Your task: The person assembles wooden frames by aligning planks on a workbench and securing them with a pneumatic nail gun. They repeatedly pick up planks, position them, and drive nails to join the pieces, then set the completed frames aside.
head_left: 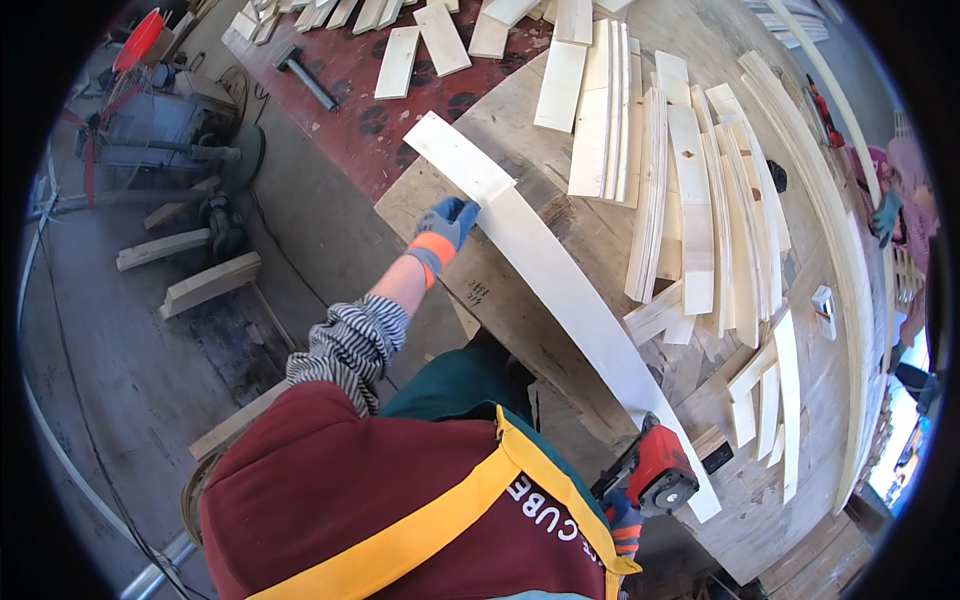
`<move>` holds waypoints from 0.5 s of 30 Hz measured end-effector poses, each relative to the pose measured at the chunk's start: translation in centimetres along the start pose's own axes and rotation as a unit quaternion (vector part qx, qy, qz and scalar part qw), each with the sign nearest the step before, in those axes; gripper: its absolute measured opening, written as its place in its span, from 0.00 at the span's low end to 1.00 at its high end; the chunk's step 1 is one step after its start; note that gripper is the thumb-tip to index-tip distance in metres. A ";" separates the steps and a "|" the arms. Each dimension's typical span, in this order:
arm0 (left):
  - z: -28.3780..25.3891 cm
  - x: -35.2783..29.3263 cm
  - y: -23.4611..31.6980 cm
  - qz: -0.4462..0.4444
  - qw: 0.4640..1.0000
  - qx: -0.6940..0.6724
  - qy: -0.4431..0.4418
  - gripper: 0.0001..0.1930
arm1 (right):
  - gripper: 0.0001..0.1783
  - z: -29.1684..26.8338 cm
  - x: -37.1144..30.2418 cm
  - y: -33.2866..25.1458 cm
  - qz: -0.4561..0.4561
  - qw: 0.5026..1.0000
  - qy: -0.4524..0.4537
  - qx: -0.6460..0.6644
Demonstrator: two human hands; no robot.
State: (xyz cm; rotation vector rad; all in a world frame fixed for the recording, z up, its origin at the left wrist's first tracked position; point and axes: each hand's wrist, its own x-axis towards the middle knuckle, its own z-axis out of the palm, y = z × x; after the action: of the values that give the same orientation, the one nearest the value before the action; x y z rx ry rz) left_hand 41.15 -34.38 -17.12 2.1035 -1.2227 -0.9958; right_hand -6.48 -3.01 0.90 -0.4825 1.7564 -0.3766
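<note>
A long pale wooden board (560, 280) runs slantwise along the near edge of the workbench, with a joint across it near its far end. My left hand (447, 230), in a blue glove with an orange cuff, grips the board's edge beside that joint. Low on the right, my right hand (624, 522), gloved alike, is closed round the handle of a red and black nail gun (664, 464). The nail gun lies over the board's near end; whether its nose touches the wood is hidden. The gun's body partly covers the right fingers.
Several stacks of wooden slats (690, 190) lie across the workbench (540, 330). A hammer (306, 78) rests on the red patterned surface (350, 130) at the far left. Long curved strips (830, 220) line the right side. Another person's gloved hand (886, 215) shows at far right.
</note>
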 end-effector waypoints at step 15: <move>0.6 -1.4 3.3 -0.191 0.786 -0.566 -0.159 0.13 | 0.10 -7.0 5.7 5.2 -0.012 0.999 -0.035 0.025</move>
State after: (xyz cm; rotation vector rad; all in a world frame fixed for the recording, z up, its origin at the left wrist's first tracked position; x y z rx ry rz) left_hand 38.57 -34.72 -14.65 1.1930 -0.0949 -1.7300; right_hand -15.06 -1.48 -4.85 -0.4755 1.6712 -0.4162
